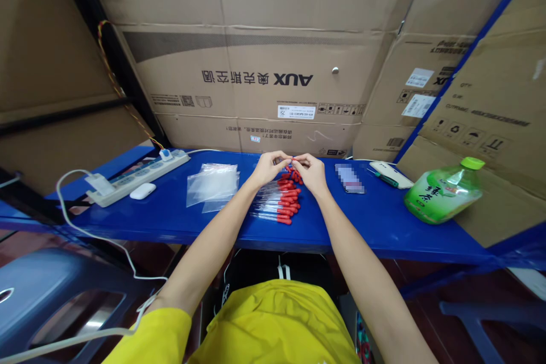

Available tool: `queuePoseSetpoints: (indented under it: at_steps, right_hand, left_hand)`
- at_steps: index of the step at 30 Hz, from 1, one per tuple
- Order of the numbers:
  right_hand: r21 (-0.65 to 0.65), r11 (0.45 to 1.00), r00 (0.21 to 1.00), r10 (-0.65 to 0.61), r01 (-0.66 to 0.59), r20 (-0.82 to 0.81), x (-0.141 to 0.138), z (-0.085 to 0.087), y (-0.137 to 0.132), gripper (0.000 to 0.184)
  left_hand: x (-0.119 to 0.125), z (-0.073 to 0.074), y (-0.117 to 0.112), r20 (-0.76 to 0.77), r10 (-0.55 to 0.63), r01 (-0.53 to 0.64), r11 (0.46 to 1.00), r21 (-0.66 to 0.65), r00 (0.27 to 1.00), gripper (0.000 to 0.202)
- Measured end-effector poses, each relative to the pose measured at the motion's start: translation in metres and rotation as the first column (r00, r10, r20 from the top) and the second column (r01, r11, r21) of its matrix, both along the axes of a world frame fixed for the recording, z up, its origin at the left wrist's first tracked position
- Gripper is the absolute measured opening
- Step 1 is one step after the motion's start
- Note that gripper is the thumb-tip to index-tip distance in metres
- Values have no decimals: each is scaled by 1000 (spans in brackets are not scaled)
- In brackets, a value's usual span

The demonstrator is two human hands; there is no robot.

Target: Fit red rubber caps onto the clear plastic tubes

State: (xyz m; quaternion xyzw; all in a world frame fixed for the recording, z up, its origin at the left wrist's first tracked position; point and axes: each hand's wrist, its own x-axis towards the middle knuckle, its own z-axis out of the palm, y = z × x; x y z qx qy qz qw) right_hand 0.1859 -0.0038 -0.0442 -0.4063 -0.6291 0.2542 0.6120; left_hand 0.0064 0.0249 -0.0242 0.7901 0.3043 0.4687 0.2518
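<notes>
The left hand and the right hand meet over the blue counter. The fingers of both hands are pinched nearly closed, tip to tip, on a small red piece — too small to tell just what part it is. Just below the hands lies a little heap of red bits. Nearer the person, thin clear tubes with red tops lie in a row, tops to the right. Clear bags lie to the left of the tubes.

The step in hand looks like working on one red piece with both hands. The next move seems to call for a soft, steady pinch — the piece is tiny and could slip away.
</notes>
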Motion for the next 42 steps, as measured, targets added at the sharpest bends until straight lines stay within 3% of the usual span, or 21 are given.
queuePoseSetpoints:
  at_steps: [4,14,29,36,42]
  right_hand:
    - [-6,1000,1000,-9,9,24,0,1,-2,26]
    - [45,999,988,-35,28,149,1,-1,-3,22]
    - [100,995,929,-54,18,366,2,-1,-6,13]
    - [72,997,979,-48,34,197,3,0,-4,22]
    - [-29,999,994,25,-22,106,7,-3,2,29]
  left_hand:
    - [-1,0,1,-50,34,-34,999,11,998,35]
    - [-8,0,6,-100,-83,78,996,-49,992,40]
    - [-14,-1,6,-165,-95,88,995,-44,982,31]
    - [-10,2,4,-156,10,5,996,93,988,29]
    - [-15,5,2,-159,49,-38,997,68,986,34]
